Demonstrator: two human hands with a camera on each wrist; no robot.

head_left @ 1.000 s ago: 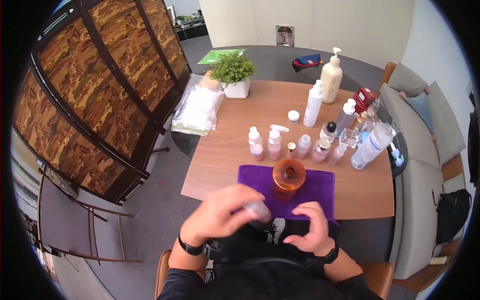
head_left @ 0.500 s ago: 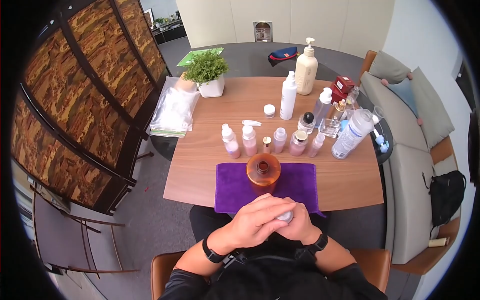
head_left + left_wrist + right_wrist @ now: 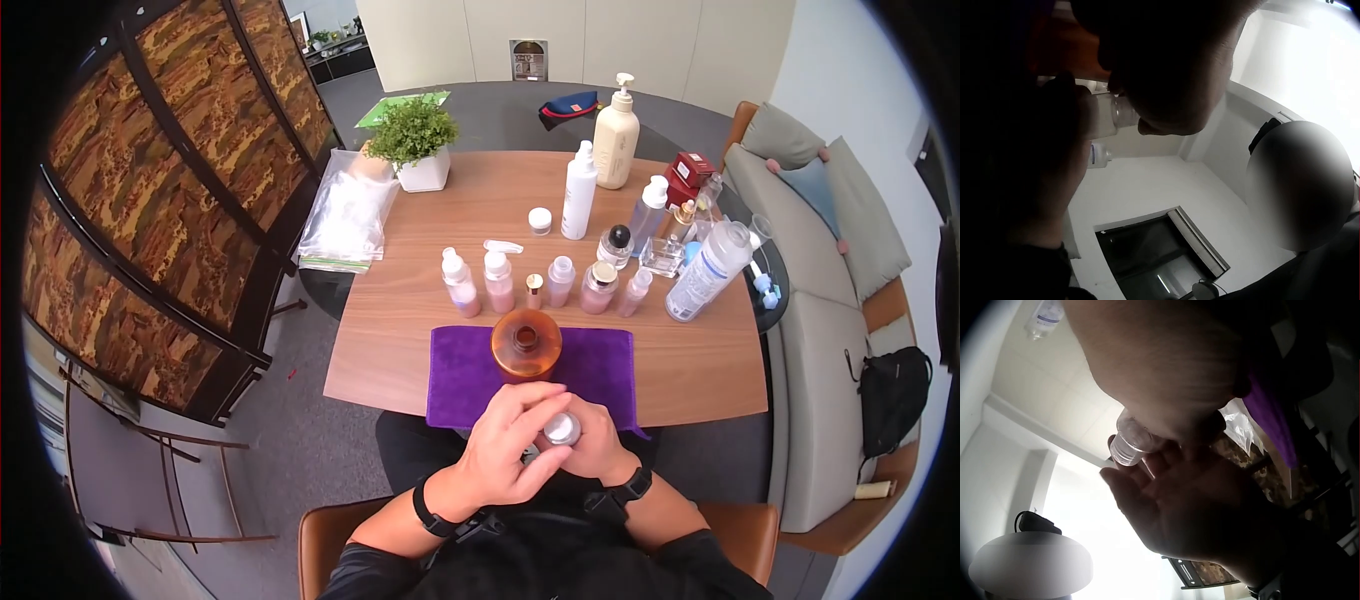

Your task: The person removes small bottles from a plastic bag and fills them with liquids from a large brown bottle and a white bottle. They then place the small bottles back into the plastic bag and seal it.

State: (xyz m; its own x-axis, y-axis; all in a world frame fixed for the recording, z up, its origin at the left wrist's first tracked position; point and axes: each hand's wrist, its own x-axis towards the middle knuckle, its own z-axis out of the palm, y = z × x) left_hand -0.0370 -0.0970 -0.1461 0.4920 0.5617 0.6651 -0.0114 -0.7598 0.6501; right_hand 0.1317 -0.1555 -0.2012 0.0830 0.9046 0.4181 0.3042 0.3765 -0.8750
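In the head view, my right hand [image 3: 598,445] grips a small clear bottle [image 3: 561,428], its round end facing up. My left hand [image 3: 512,445] lies against the right one, its fingers extended along the far side of the bottle and its thumb apart on the near side. The right wrist view shows the left palm [image 3: 1200,503] spread beside the clear bottle [image 3: 1130,445]. Just beyond both hands, a large amber bottle [image 3: 526,350] with an uncovered mouth stands on a purple cloth [image 3: 600,370].
Behind the cloth stands a row of small pink-filled bottles [image 3: 499,285]. Farther right are a white spray bottle [image 3: 577,195], a cream pump bottle [image 3: 616,145] and a tilted clear bottle [image 3: 706,275]. A potted plant [image 3: 425,170] and plastic bags [image 3: 345,215] occupy the far left.
The left hand brought the small bottle over to the right hand, which was empty and now grips it. Since half a second ago, the left thumb and fingers have parted from around its top.
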